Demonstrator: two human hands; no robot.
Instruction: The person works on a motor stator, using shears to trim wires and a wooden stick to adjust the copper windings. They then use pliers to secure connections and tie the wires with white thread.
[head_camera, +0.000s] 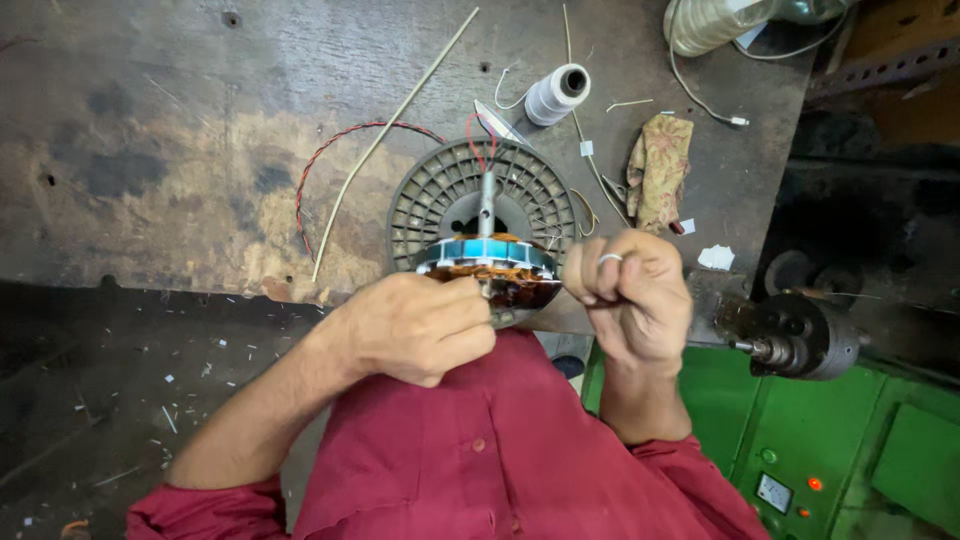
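We see a teal-banded stator (487, 254) with copper-brown windings, grey ribbed plastic reel (430, 195), white thread spool (556, 94), twisted red-and-black wire (330, 150), floral beige rag (658, 165), maroon shirt (500, 450), green machine (850, 440).

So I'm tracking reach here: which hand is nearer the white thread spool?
Right. The right hand is below the thread spool, slightly to its right; the left hand sits lower and further left, at the motor winding.

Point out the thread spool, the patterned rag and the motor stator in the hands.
thread spool (556, 95), head view, on its white wound side.
patterned rag (659, 165), head view, on its middle fold.
motor stator (487, 254), head view, on its blue band.
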